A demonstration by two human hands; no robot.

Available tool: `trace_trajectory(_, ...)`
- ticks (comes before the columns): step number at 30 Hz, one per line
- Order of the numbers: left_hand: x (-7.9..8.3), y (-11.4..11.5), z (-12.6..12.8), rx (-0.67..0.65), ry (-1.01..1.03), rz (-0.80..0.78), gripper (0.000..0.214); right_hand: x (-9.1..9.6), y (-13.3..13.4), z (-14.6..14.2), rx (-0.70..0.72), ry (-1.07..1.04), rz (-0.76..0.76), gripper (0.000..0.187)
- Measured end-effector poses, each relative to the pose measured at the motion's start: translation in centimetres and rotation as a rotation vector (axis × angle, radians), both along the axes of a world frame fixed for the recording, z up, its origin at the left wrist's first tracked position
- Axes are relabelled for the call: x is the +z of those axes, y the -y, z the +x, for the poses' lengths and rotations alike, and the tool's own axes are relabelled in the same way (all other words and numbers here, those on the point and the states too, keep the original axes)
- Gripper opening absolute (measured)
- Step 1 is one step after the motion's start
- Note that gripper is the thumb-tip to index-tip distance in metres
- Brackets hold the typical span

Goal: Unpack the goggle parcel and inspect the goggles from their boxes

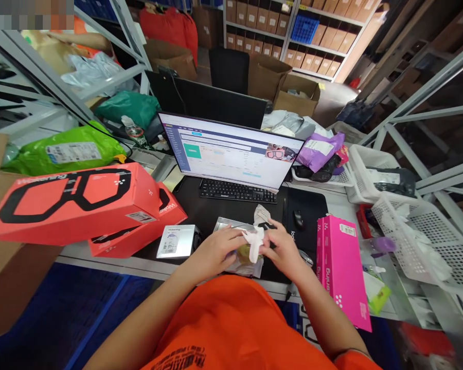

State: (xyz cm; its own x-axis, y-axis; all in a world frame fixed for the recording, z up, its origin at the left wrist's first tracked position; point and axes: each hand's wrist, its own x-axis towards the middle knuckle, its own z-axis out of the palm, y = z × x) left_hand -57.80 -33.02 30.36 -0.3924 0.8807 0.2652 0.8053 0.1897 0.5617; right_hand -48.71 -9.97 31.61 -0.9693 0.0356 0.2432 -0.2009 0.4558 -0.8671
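Observation:
A crumpled white tissue-like wrapping is pinched in the fingers of my right hand. My left hand is beside it, fingers apart and slightly curved, the fingertips at the wrapping's left edge. Below my hands lies an open silver box, partly hidden by them. Something yellowish in clear plastic shows between my hands; its kind is hard to make out. A closed silver-white box with a label stands left of my left hand.
Orange boxes are stacked at the left, a pink box stands at the right. Ahead are a monitor, a keyboard and a mouse. White plastic baskets line the right side. A green parcel lies behind the orange boxes.

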Motion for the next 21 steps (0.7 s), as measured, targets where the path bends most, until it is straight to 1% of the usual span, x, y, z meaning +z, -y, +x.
trace_trajectory(2,-0.6,0.0,-0.1,0.106,-0.023,0.080,0.051,-0.2,0.7,-0.1,0.050,0.083,0.041,0.024)
trace_trajectory(3,-0.9,0.1,-0.2,0.160,-0.030,0.120,0.048,-0.4,0.9,0.0,0.055,0.133,0.031,0.024)
trace_trajectory(5,-1.3,0.4,-0.3,0.228,-0.035,0.175,0.045,-0.7,1.0,0.4,0.084,0.244,-0.046,0.025)
trace_trajectory(7,-1.4,0.8,-0.2,0.239,-0.032,0.189,0.044,-1.0,0.9,0.8,0.118,0.336,-0.169,0.028)
trace_trajectory(10,-1.2,1.2,-0.2,0.259,-0.038,0.181,0.040,-1.4,0.5,1.2,0.134,0.406,-0.340,0.031)
trace_trajectory(13,-1.1,1.3,-0.2,0.290,-0.042,0.172,0.037,-1.8,0.3,1.3,0.063,0.425,-0.480,0.024)
trace_trajectory(15,-1.0,1.3,-0.3,0.295,-0.045,0.171,0.038,-1.8,0.2,1.4,0.025,0.437,-0.538,0.027)
trace_trajectory(17,-1.0,1.2,-0.2,0.289,-0.053,0.165,0.038,-1.7,0.2,1.4,0.044,0.446,-0.500,0.028)
trace_trajectory(21,-0.6,0.7,-0.2,0.241,-0.093,0.110,0.036,-1.4,0.3,1.5,0.093,0.460,-0.244,0.024)
